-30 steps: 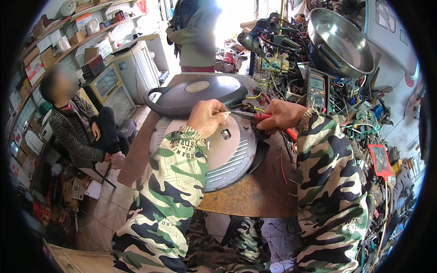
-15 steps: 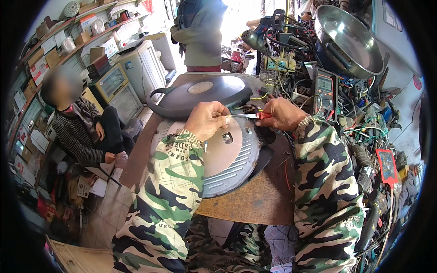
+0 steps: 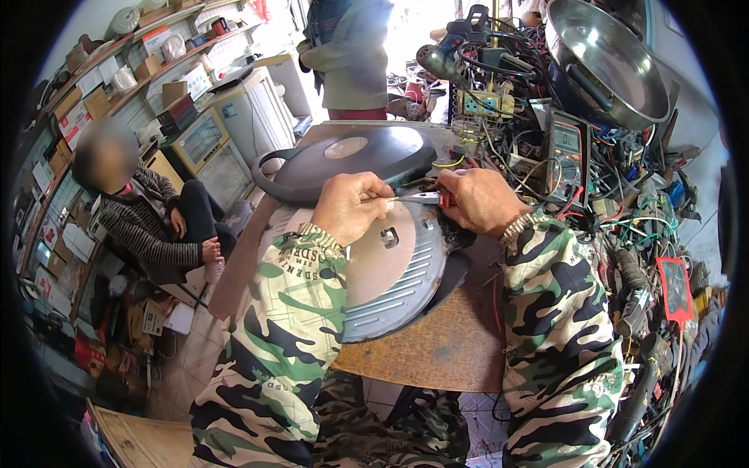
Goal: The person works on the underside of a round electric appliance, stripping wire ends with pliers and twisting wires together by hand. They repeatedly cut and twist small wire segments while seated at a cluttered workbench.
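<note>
My right hand point(image 3: 485, 204) grips red-handled pliers point(image 3: 424, 198), with the metal jaws pointing left toward my other hand. Thumb and fingertips of my left hand point(image 3: 353, 209) are pinched together on what looks like a thin wire end, which meets the plier tips. Both hands hover over a round appliance base point(image 3: 394, 300) with a ribbed grey rim, a tan disc in the middle and a small rectangular slot. Behind the hands lies its black domed lid point(image 3: 382, 156), with a loop handle at the left. Dark wiring near the pliers is partly hidden by my right hand.
A brown wooden table point(image 3: 437, 351) carries the appliance. To the right stand a multimeter point(image 3: 566, 148), a steel pan point(image 3: 608, 66) and heaped cables and tools. One person sits at the left point(image 3: 148, 207); another stands beyond the table point(image 3: 351, 70).
My right hand has turned slightly around the pliers, so less of the red handle shows. My left hand keeps its pinch in nearly the same spot. The whole view has shifted a little.
</note>
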